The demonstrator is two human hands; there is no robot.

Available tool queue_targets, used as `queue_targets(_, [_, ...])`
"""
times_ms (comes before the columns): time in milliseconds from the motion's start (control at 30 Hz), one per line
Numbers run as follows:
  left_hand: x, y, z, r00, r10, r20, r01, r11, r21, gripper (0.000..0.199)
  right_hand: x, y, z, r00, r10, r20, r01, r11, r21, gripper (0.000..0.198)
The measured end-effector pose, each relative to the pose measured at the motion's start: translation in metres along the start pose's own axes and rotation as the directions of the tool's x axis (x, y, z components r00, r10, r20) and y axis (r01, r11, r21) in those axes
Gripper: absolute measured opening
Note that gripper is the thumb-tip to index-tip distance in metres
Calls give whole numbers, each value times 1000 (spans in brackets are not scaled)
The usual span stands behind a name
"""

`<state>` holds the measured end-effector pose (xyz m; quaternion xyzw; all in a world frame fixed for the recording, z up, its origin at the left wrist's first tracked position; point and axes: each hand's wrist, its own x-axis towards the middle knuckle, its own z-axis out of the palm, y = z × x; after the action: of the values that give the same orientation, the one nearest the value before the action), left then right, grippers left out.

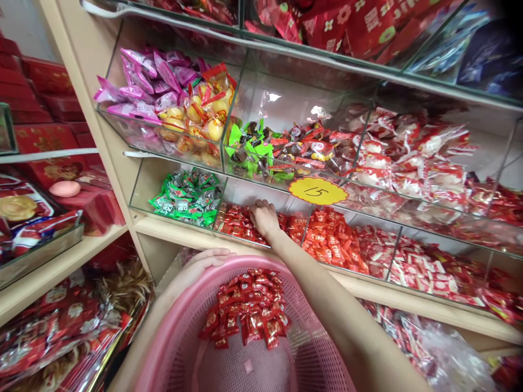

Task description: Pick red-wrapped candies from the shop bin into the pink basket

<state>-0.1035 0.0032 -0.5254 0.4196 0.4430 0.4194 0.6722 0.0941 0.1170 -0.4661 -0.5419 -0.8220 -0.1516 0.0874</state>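
Note:
My left hand (208, 260) rests over the far left rim of a pink plastic basket (171, 316), fingers hooked on its edge. A heap of red-wrapped candies (249, 305) lies at the far end inside this basket, its mesh bottom showing nearer me. My right hand (265, 218) reaches across the basket into a clear shelf bin, fingers curled down into small dark red-wrapped candies (239, 220). Its fingertips are partly hidden among the wrappers.
Green-wrapped candies (190, 196) fill the bin to the left, brighter red packets (333, 237) the one to the right. Above, a clear shelf carries a yellow price tag (318, 190) marked 15. A wooden upright (93, 120) stands at left, and a wooden shelf edge runs behind the basket.

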Motion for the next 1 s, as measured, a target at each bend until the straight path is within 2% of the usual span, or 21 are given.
queue_targets(200, [1,1,2,1000,-27,14,28,997,-72,39,0,-1,-1,999,-36,5,37,999,-11,26])
queue_targets(467, [3,1,-1,1000,-10,9,10,1000,10,40,3,-1,0,996,-86,15,86,996,-14,27])
queue_targets(733, [1,2,1,1000,-27,-6,27,1000,8,41,0,-1,-3,998,31,-46,-30,999,16,29])
queue_targets(867, [1,2,1,1000,-12,5,12,1000,-4,41,-7,2,-18,992,83,-92,-79,996,45,28])
queue_targets(1000, [4,0,-4,999,25,24,-27,996,81,41,-35,0,-51,980,52,-192,-24,989,148,28])
